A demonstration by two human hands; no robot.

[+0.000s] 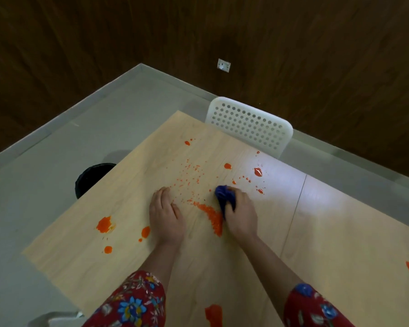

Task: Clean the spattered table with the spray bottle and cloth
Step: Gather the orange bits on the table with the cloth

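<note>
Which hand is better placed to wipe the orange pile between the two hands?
The right hand. It already grips the blue cloth, which touches the orange pile. The left hand lies flat on the table, holding nothing.

Pale wood-grain table [132, 232], smooth, catching a glare patch on its right side.

Orange spatter [211, 214] is sitting wet and glossy in blobs, granular where heaped. Blue cloth [224, 197] is bunching soft and matt in the right hand [241, 213]. White chair [250, 125] is looking like perforated plastic; sleeves [132, 303] printed floral fabric; wall [80, 43] dark wood grain.
</note>
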